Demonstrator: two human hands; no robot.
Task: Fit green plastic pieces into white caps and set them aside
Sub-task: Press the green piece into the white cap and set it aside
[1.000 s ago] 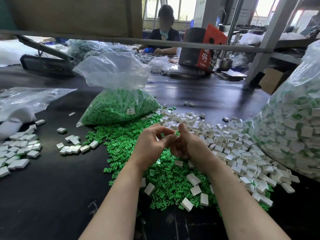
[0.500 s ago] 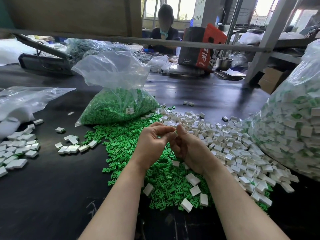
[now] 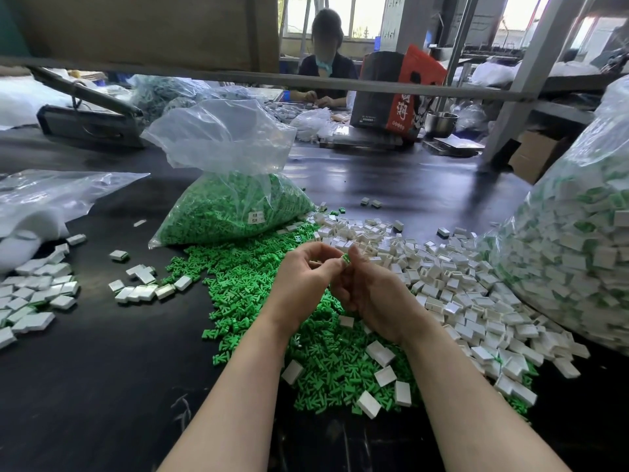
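Closest to the camera, two bare forearms reach forward over the dark table [image 3: 85, 386], and the hands meet above a heap of loose green pieces [image 3: 258, 284]. The left hand [image 3: 303, 281] has its fingers curled, and the thumb and forefinger pinch toward the middle. The right hand [image 3: 371, 294] is curled too, and its fingertips meet those of the left hand. Between the fingertips of both hands sits one small green piece [image 3: 345, 259]; a bit of white shows beside it, but it is too small to tell if that is a cap.

Under the wrists and just in front of them, a few white caps [image 3: 379, 353] lie scattered on the green heap. To the right of the right hand spreads a wide pile of white caps [image 3: 452, 291], touching the green heap along its edge. Further to the right stands a big clear bag [image 3: 571, 253] filled with white parts that show green inside.

Left of the left hand, well apart from it, a small group of flat white pieces [image 3: 143, 291] lies on the table, and more of them [image 3: 30, 301] lie at the far left edge, near a crumpled plastic bag [image 3: 44, 199].

Beyond the hands, a clear bag of green pieces [image 3: 231, 212] stands open at the top, touching the loose heap. Far behind it, another person [image 3: 326, 63] sits at the other side of the table, next to a dark and red box [image 3: 394, 93].
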